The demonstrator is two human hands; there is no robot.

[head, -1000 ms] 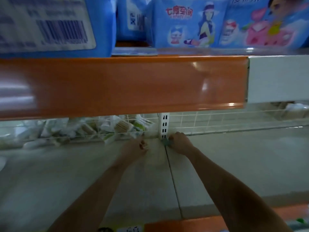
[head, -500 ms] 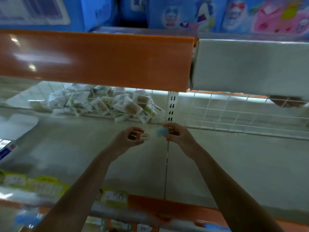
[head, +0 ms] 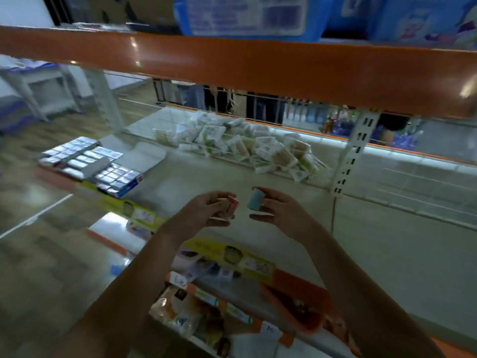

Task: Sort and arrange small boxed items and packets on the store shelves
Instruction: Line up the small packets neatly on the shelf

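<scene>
1. Mid frame, we see bare shelf surface (head: 258, 182) open ahead of both hands and off to the right.
2. Upper centre: heap of white packets (head: 247, 143) blocks the back, behind a low wire rail.
3. Left: rows of silver boxes (head: 87, 164) fill the shelf's front corner.
4. Overhead, the orange shelf edge (head: 232, 63) limits upward reach.
5. Right: slotted upright (head: 353, 156) stands at the back.

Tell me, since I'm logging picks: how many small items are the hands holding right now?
2: a small box with a red end in the left hand, and a light blue packet in the right hand. Fingers could hide more.
</scene>
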